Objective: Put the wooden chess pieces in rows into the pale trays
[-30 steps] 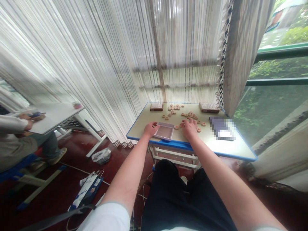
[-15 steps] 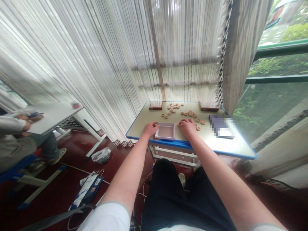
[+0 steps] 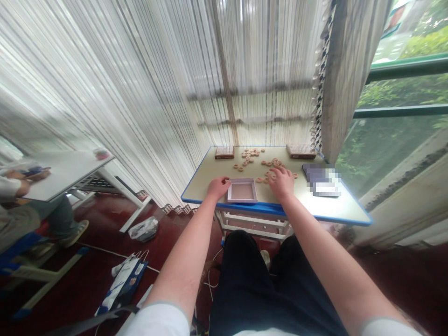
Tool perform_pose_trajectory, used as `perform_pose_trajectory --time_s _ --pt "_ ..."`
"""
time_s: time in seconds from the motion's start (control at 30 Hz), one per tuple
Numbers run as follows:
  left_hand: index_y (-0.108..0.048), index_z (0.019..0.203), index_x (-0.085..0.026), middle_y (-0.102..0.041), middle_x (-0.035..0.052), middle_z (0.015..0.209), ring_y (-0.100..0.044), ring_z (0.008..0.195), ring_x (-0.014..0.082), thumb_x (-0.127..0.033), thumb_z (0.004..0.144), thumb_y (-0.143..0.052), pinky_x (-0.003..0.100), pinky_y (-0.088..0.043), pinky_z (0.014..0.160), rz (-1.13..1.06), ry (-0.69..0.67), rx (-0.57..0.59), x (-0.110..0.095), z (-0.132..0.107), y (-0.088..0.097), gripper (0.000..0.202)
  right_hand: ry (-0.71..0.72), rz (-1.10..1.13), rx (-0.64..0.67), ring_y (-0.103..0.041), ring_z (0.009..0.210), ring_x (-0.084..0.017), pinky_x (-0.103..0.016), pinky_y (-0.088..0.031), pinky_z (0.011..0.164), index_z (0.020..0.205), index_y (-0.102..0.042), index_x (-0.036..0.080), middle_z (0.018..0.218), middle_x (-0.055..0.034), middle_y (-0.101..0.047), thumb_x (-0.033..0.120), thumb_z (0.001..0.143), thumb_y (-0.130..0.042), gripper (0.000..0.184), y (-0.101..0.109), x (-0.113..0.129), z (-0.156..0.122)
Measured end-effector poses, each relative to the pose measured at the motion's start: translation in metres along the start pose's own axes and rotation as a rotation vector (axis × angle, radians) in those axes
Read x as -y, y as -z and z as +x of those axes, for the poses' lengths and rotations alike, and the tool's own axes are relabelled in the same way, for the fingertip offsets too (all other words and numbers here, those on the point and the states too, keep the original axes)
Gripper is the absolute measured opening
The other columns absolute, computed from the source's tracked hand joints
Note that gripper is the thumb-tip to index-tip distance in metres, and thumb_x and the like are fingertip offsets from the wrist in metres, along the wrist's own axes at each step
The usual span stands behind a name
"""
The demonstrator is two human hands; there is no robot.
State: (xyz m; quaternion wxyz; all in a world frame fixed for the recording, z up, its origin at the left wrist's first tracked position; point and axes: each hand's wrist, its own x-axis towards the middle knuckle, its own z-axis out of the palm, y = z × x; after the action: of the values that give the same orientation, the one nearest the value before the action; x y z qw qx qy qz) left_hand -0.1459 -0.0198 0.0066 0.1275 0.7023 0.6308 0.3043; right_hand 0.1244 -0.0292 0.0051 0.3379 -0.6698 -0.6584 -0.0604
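Note:
A shallow, pale lilac box tray lies open side up at the table's near edge, with no pieces inside. My left hand is at its left side, thumb and fingers curled on the rim. Over the small round wooden discs to the right of the tray, my right hand reaches with its fingers apart. Its fingertips are close to a disc, and the hand hides part of that group. More wooden discs lie scattered toward the back.
Two flat brown boxes stand at the back corners of the table. A dark, blurred-out object lies at the right. Striped curtains hang behind. At left, a person's hands are over another table; bags lie on the floor.
My right hand has moved to the right and its fingers have spread, leaving discs visible beside the tray. The tray has slid slightly right along with my left hand.

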Motion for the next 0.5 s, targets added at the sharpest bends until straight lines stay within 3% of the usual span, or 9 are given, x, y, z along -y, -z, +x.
perform_pose_trajectory --time_s 0.07,0.13,0.23,0.5 --pt "-0.068 0.102 -0.021 -0.070 0.0040 0.086 -0.061 0.078 0.0164 -0.037 0.081 -0.051 0.025 -0.044 0.072 0.022 -0.021 0.012 -0.002 -0.002 0.000 0.032 -0.097 -0.081 0.023 -0.033 0.126 -0.033 -0.048 -0.026 0.102 0.131 -0.049 0.017 0.139 -0.0144 -0.043 0.044 0.084 -0.047 0.055 0.005 -0.007 -0.006" --pt "-0.068 0.105 -0.021 -0.070 0.0047 0.088 -0.061 0.081 0.0173 -0.036 0.083 -0.048 0.026 -0.044 0.075 0.066 -0.051 0.022 -0.006 -0.005 0.001 0.032 -0.115 -0.127 0.162 -0.028 0.131 -0.036 -0.051 -0.024 0.104 0.136 -0.043 0.014 0.143 -0.0172 -0.036 0.052 0.085 -0.042 0.064 0.007 -0.013 -0.012" --pt "-0.066 0.106 -0.019 -0.070 0.0077 0.091 -0.062 0.088 0.0196 -0.035 0.086 -0.046 0.028 -0.044 0.080 0.181 -0.075 0.000 -0.016 -0.011 0.002 0.033 -0.005 -0.133 0.341 -0.024 0.134 -0.035 -0.050 -0.022 0.105 0.138 -0.042 0.016 0.146 -0.0150 -0.034 0.051 0.089 -0.033 0.061 0.004 -0.019 -0.015" --pt "-0.064 0.105 -0.019 -0.070 0.0079 0.087 -0.063 0.085 0.0199 -0.031 0.086 -0.045 0.029 -0.045 0.078 0.280 -0.139 0.107 -0.042 -0.006 -0.001 0.030 0.281 -0.083 0.435 -0.029 0.134 -0.029 -0.047 -0.025 0.107 0.138 -0.041 0.019 0.146 -0.0123 -0.036 0.043 0.093 -0.030 0.052 -0.011 -0.026 0.022"
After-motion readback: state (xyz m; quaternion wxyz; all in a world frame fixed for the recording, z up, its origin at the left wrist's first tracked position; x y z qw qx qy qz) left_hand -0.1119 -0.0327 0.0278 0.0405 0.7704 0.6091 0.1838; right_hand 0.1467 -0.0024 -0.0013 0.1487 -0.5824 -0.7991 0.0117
